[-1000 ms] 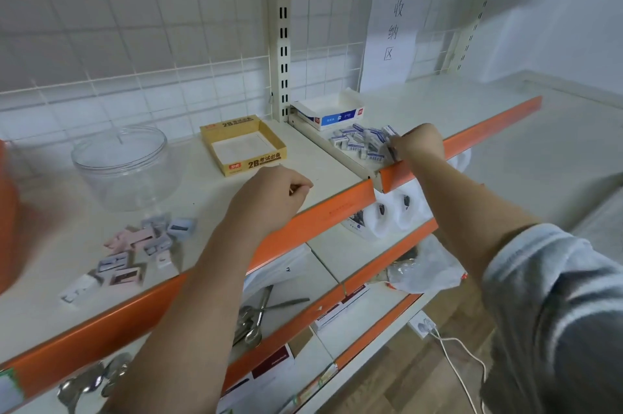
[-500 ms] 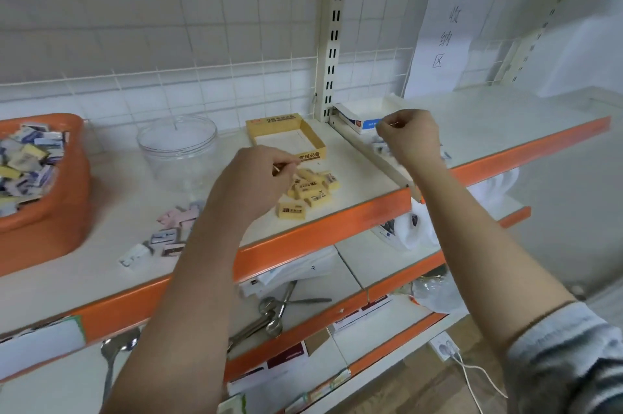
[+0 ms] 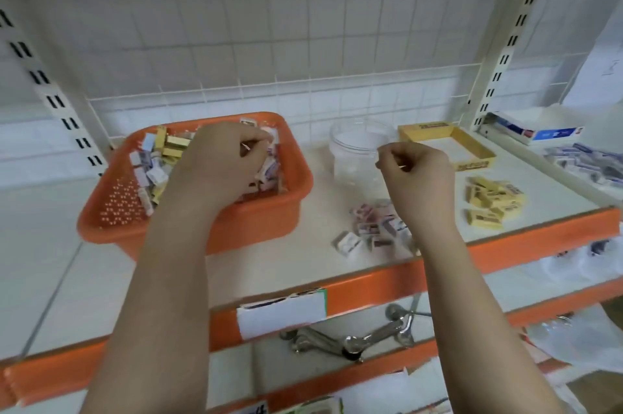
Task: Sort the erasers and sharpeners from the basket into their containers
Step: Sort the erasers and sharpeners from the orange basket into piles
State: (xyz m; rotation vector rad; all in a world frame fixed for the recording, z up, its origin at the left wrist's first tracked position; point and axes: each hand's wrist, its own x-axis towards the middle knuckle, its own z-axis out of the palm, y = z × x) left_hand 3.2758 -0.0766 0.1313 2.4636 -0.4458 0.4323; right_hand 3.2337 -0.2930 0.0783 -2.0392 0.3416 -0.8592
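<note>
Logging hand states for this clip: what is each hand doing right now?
Left hand: in the orange basket, fingers curled; any grip is hidden.
Right hand: curled over the shelf, nothing visibly held.

Under the left hand a glossy orange plastic basket is seen; beyond the right hand, a clear smooth plastic jar. Shiny metal spoons lie below its forearm, beside a matt paper label.
</note>
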